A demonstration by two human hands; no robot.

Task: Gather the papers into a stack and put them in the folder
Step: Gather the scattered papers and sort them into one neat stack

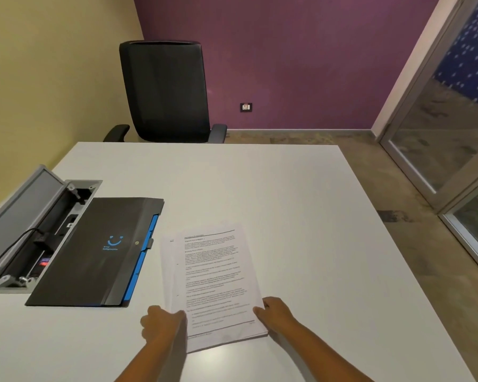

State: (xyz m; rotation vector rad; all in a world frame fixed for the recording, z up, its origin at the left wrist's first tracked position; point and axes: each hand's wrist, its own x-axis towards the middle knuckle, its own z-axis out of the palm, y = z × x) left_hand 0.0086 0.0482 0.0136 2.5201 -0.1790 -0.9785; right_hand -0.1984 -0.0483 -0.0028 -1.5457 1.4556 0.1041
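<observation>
A stack of printed white papers (213,282) lies on the white table (301,216) in front of me, slightly fanned so a lower sheet shows along the left side. My left hand (160,322) grips the stack's near left edge. My right hand (276,310) holds the near right edge. A closed black folder (94,252) with blue tabs and a blue smile logo lies flat to the left of the papers, a narrow strip of table between them.
An open grey cable box (33,230) with a plug and cord is sunk into the table left of the folder. A black office chair (166,92) stands at the far edge. The table's right edge drops to the floor beside a glass door (439,133).
</observation>
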